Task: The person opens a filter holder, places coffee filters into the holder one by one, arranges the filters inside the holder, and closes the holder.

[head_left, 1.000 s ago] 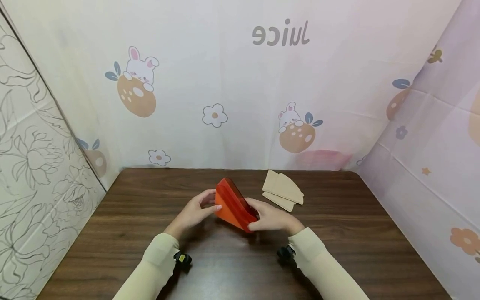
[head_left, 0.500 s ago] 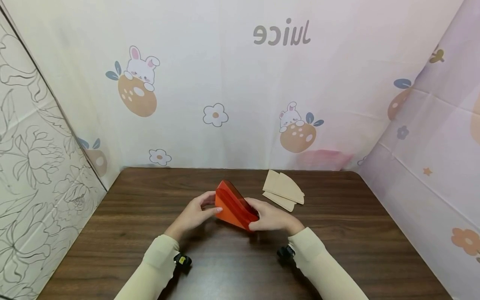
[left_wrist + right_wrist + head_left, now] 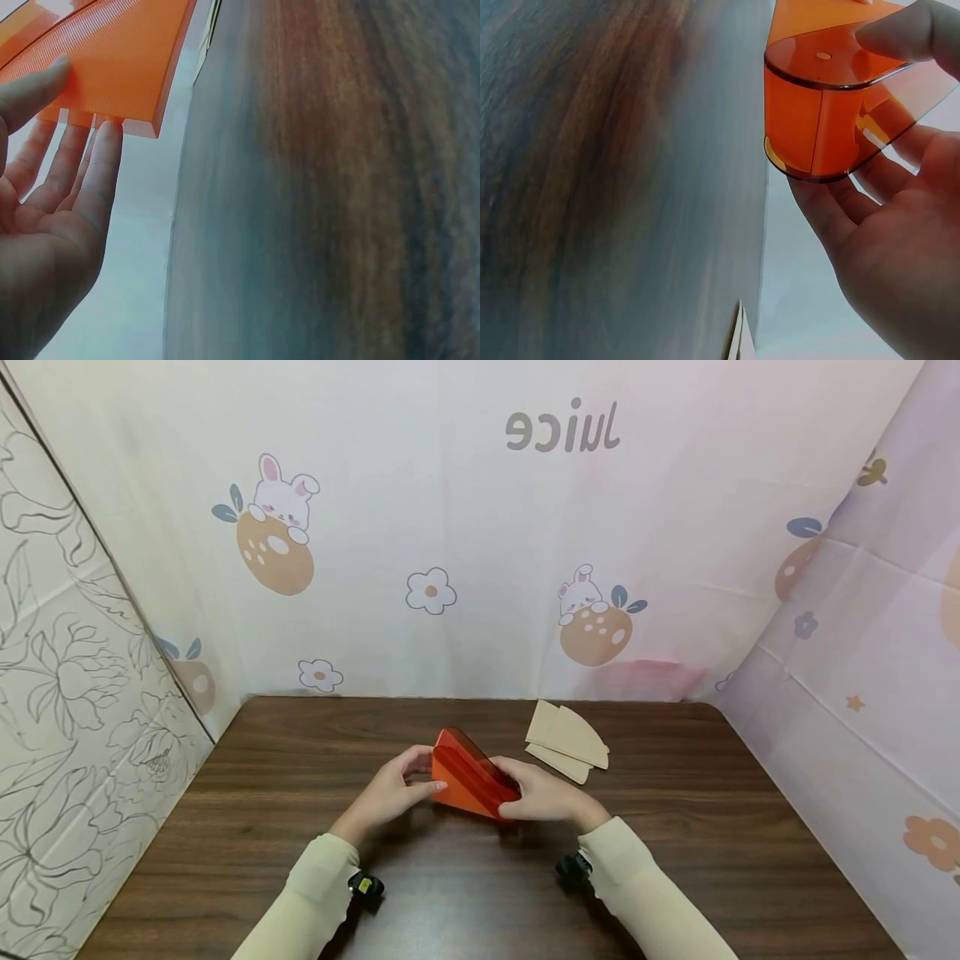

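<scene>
**Two hands share one smooth orange holder above the table**

We take the dark wooden table (image 3: 660, 835) as our landmark. Over its middle we see the wedge-shaped orange holder (image 3: 471, 779), seemingly raised off the surface, its long upper edge sloping down to the right. At the holder's table-left end, the left hand (image 3: 392, 787) grips it lightly, thumb on the near face, palm well clear. At the table-right end, the right hand (image 3: 542, 792) holds it between thumb and fingers.

We judge a slip to be the main risk: the plastic looks glossy, and the left hand's hold seems to rest mostly on the fingertips. If either hand eased off early, the holder could swing down about the other grip and knock the table. We would also mind the tan paper pieces (image 3: 567, 739) on the table's far right part; they lie loose and overlapping just beyond the right hand, so a careless outward sweep could scatter them.

Counting up, we have one table, one holder, two hands, two pale sleeves (image 3: 303, 902) over the table's near side, and one black wrist device (image 3: 366, 887) per arm. Of paper pieces we count at least two; the overlap hides any more.
</scene>
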A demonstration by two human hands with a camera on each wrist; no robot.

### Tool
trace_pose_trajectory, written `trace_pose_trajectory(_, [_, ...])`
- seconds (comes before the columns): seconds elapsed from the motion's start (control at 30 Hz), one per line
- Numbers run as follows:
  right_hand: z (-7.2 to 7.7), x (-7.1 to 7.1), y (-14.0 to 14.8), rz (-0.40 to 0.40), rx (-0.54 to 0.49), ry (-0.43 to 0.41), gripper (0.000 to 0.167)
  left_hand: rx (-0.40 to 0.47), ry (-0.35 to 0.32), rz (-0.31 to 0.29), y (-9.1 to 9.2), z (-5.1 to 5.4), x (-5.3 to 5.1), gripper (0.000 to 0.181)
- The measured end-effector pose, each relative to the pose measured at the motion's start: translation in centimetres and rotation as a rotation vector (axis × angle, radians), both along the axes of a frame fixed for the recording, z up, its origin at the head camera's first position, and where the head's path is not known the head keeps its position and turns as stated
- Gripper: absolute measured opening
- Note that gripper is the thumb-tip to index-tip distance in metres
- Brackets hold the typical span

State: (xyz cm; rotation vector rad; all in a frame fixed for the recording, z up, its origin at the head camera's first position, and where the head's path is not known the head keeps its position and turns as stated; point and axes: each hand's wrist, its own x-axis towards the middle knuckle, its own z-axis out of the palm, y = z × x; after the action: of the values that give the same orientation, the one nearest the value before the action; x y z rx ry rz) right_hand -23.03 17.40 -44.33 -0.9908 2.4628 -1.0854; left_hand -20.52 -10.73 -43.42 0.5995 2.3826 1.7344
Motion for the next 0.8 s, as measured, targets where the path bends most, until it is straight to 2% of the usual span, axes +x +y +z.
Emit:
trace_pose_trajectory(0.3, [-0.1,0.1,0.6,-0.021,-0.005,-0.017,0.059,0.001,0.012,-0.011,0.1,-0.2,0.0,0.043])
trace_pose_trajectory(0.53, [-0.3,0.0,0.8,-0.031,0.010,-0.026,0.053,0.018,0.000,-0.009,0.0,-2.8,-1.4,0.046])
trace_pose_trajectory(0.67, [-0.6,0.0,1.1,-0.036,0.021,-0.013,0.042,0.028,0.003,-0.013,-0.1,-3.3,-1.5,0.044])
trace_pose_trajectory(0.8, [-0.9,-0.1,1.5,-0.044,0.000,-0.031,0.040,0.032,0.011,-0.015,0.0,-3.3,-1.3,0.043])
